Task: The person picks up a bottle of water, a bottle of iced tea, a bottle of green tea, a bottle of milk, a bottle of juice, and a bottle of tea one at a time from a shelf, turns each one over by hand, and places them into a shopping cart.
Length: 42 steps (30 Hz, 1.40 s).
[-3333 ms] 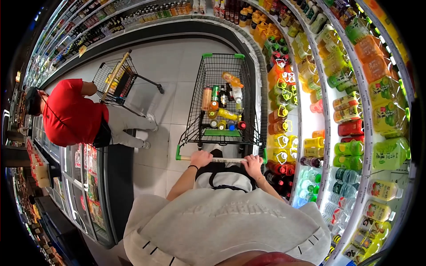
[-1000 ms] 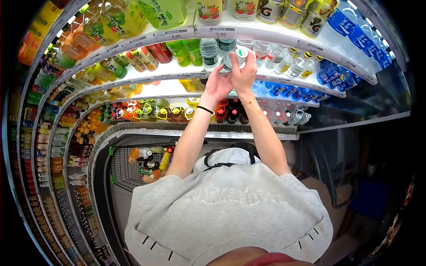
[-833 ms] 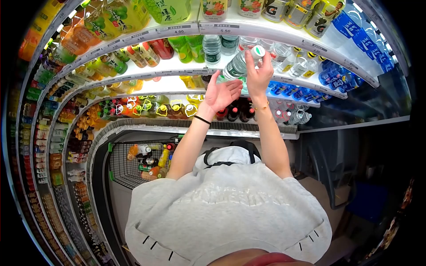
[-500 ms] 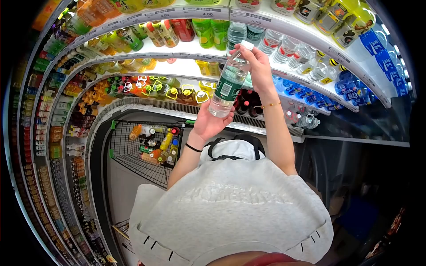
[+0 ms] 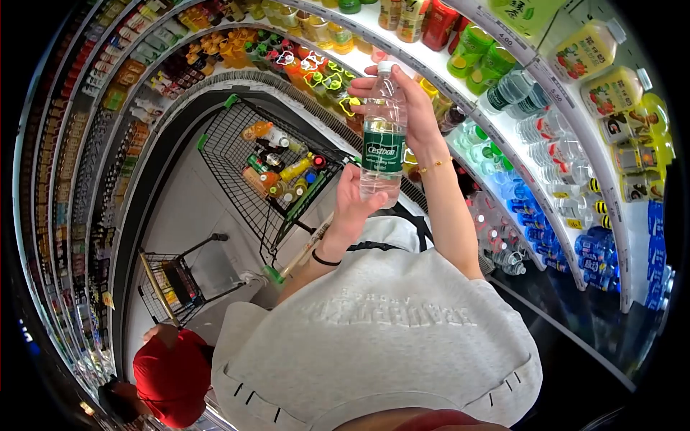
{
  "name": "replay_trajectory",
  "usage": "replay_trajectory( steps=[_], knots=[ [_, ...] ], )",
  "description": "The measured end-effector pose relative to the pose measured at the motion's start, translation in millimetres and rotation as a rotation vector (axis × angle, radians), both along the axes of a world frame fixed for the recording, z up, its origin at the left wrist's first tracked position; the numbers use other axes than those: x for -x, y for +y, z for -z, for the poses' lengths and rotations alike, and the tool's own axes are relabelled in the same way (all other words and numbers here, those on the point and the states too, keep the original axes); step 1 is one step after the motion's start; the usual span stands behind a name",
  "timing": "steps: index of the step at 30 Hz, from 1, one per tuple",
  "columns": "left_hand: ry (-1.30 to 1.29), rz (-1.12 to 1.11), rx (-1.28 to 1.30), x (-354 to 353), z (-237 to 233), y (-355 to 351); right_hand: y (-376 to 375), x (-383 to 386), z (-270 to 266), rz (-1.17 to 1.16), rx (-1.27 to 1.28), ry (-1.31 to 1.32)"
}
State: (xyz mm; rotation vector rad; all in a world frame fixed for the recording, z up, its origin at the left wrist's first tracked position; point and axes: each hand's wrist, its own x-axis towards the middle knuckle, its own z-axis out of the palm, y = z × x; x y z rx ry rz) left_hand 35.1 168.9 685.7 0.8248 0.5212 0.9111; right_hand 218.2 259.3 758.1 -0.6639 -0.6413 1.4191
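Curving round pale floor (image 5: pixel 172 208) — drink shelves (image 5: pixel 471 108) beyond the held bottle (image 5: pixel 383 151).

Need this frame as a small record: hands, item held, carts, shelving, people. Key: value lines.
held_item: clear plastic bottle with dark green label, white cap on, label reads Cestbon
left_hand: left hand, black wristband, at the bottle's base
right_hand: right hand, thin gold bracelet, around its upper part
near_cart: black wire shopping cart with green corners, mixed drink bottles inside
far_cart: smaller-looking black cart with tan handle
shelving: curved white-edged drink shelves
other_person: person in red top, near far cart
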Motion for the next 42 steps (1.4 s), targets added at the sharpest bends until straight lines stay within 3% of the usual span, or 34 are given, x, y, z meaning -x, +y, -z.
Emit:
replay_trajectory(
  steps=[2,5,9,11,12,14,16,20,22,23,25,26,28,29,30,32,33,34,36,40,42],
  knots=[
    [0.04,-0.075,0.0,10.1,-5.6,-3.7,8.4,14.8,1.6,-0.052,0.008,-0.019],
    [0.51,-0.414,-0.305,21.3,-4.1,-10.1,17.8,35.4,5.6,-0.033,0.129,-0.057],
    [0.761,-0.452,-0.488,31.9,-10.0,-12.3,29.0,45.4,20.0,-0.113,0.167,-0.007],
    [0.451,-0.422,-0.248,26.6,1.8,-14.3,30.1,46.1,22.0,-0.15,0.156,0.044],
    [0.449,-0.421,-0.246,33.4,4.0,-12.1,29.1,45.4,23.6,-0.177,0.148,0.1],
    [-0.063,0.164,0.082,55.3,6.5,-5.8,29.5,44.7,27.2,-0.215,0.126,0.172],
    [-0.112,0.247,0.127,54.2,-2.5,-6.6,26.7,45.6,26.1,-0.244,0.101,0.247],
    [0.0,0.074,0.016,38.8,-10.7,-11.0,23.6,42.4,24.5,-0.227,0.043,0.252],
    [0.254,-0.145,-0.133,35.5,-4.6,-12.1,20.4,39.6,19.7,-0.165,0.02,0.105],
    [0.256,-0.139,-0.129,34.2,-2.9,-13.2,19.3,38.7,18.5,-0.135,0.033,0.081],
    [0.593,-0.365,-0.38,30.3,-7.9,-12.1,16.2,35.9,15.7,-0.083,0.109,0.019],
    [0.594,-0.357,-0.375,29.9,-7.1,-11.5,14.0,34.3,16.3,-0.036,0.182,-0.045],
    [0.899,-0.397,-0.603,30.4,-9.3,-7.2,15.7,31.0,23.3,0.011,0.187,-0.082],
    [0.912,-0.294,-0.58,33.0,-14.1,-9.4,15.1,28.3,24.4,-0.009,0.173,-0.069],
    [0.906,-0.291,-0.584,32.5,-12.7,-7.3,16.1,24.8,23.8,-0.031,0.154,-0.058],
    [0.22,-0.059,-0.107,33.7,-4.1,-7.5,13.9,19.0,22.9,-0.045,0.153,-0.056],
    [0.199,0.094,-0.074,40.8,-2.1,-3.5,13.4,16.2,23.0,-0.061,0.148,0.037],
    [0.195,0.098,-0.073,40.2,0.2,-1.2,13.3,13.3,22.5,-0.079,0.142,0.129],
    [-0.142,0.408,0.192,37.9,0.0,5.1,12.9,8.7,21.2,-0.082,0.129,0.143],
    [-0.172,0.373,0.154,28.5,0.0,1.6,14.3,2.2,23.3,-0.084,0.07,0.191],
    [0.037,0.121,-0.059,21.3,-0.9,-2.7,13.5,0.2,21.7,-0.051,0.047,0.174]
  ],
)
